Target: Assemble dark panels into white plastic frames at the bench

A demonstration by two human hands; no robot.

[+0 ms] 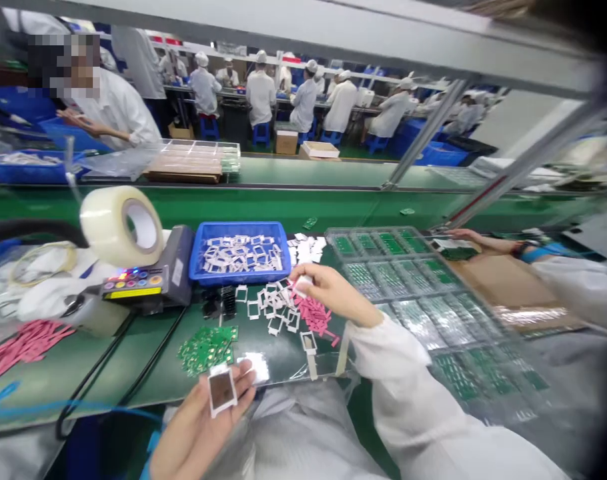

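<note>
Your left hand [203,413] is palm up near the table edge, thumb and fingers curled round the sides of a white frame [222,390]. Dark window faces up at you, likely held that way so you can see the face and keep fingertips off it

Your right hand [333,293] reaches over the table, thumb and fingers pinching a small white piece [303,285]. It sits just above the pink strips [317,319] and beside the loose frames [268,307]; looks like a light pinch, fitting a thin part

Layout reads as set up for short reaches: blue bin [193,267] of frames behind the loose ones, green boards [208,347] in a heap close to your left hand, clear trays [356,259] off to the right, probably kept apart to save work space. Tape roll [96,227] stands on edge by the grey box [179,270]

Hard to make out: the white piece is blurred and partly behind your fingers, can't tell what it is. Underside of the held frame is hidden by your palm. Tray glare hides some pocket contents. Co-worker's hand [471,237] at far right is smeared, can't tell its grip
</note>
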